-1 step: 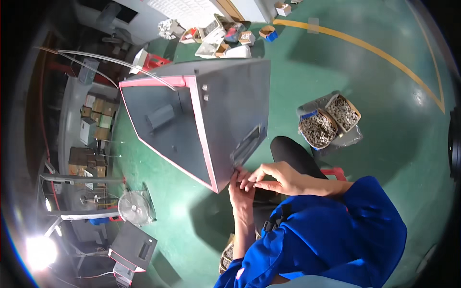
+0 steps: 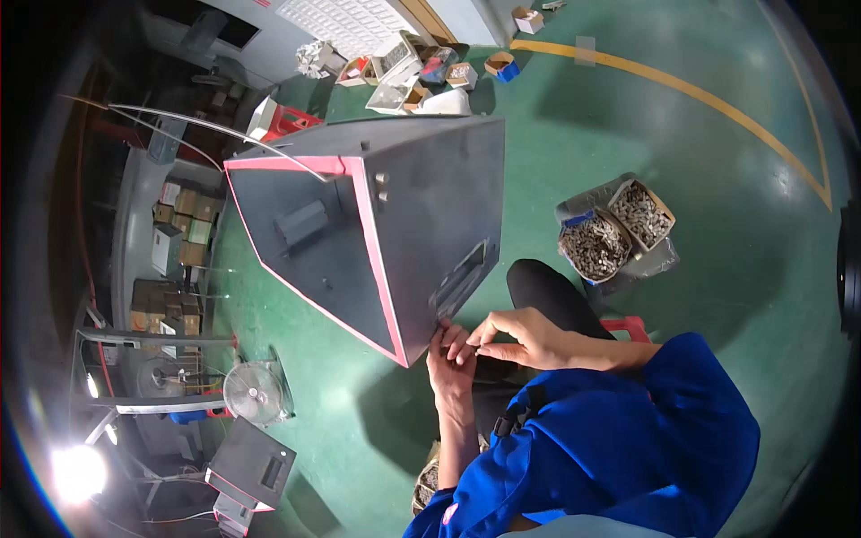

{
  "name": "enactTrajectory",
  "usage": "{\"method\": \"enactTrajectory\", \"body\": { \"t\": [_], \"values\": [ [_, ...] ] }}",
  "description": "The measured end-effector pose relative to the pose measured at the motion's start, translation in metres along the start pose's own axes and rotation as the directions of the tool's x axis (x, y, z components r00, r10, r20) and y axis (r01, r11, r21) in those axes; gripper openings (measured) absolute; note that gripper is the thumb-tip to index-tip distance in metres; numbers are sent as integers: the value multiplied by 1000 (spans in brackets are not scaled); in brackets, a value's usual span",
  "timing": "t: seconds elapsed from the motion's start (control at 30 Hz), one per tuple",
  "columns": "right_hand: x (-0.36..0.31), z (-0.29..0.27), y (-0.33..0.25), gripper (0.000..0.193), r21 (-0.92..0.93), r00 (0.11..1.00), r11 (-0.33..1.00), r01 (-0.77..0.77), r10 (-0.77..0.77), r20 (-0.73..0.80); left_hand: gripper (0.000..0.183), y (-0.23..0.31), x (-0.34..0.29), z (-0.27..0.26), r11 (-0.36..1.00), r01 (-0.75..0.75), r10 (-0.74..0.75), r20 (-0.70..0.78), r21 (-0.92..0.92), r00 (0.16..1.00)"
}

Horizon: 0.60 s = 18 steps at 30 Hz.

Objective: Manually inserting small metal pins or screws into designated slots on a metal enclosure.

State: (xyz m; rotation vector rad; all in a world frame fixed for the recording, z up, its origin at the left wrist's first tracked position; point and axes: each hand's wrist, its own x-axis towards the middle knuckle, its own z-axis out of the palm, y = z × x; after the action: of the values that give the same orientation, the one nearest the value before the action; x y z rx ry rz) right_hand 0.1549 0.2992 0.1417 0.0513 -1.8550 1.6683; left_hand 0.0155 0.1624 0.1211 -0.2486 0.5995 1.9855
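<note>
A large dark grey metal box (image 2: 435, 211) is seen in front of the person, tilted in the view, its open face bordered by a pink edge (image 2: 381, 260). A recessed slot (image 2: 462, 276) is set low in its side panel, and 2 small fittings (image 2: 383, 186) are carried higher up. The left hand (image 2: 451, 363) is held just below the slot, near the box's lower corner; whether the box is touched cannot be told. Its grip is curled, with the contents hidden. The right hand (image 2: 525, 339) is brought in beside the left fingers, its grip narrow, thumb and forefinger close together; whether a small part is pinched there cannot be told. On the green floor (image 2: 717, 287) to the right, 2 containers of small metal parts (image 2: 595, 248) are placed side by side.
</note>
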Motion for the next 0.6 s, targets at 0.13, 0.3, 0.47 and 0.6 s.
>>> {"method": "enactTrajectory", "body": {
  "t": [0.13,0.3,0.47,0.6],
  "values": [
    [-7,-3,7,16,4,999,999,-45,45,-13,16,5,-4,2,994,10,-8,23,-111,1000],
    [-7,-15,12,14,-54,981,985,-164,168,93,16,15,-6,-2,986,-12,16,21,-164,1000],
    [-1,-24,2,11,-1,965,972,-235,234,116,16,28,-11,-10,980,-22,30,37,-200,999],
    [-3,-19,7,10,-21,987,990,-138,139,79,16,39,-15,-20,975,-10,21,45,-222,999]
  ]
}}
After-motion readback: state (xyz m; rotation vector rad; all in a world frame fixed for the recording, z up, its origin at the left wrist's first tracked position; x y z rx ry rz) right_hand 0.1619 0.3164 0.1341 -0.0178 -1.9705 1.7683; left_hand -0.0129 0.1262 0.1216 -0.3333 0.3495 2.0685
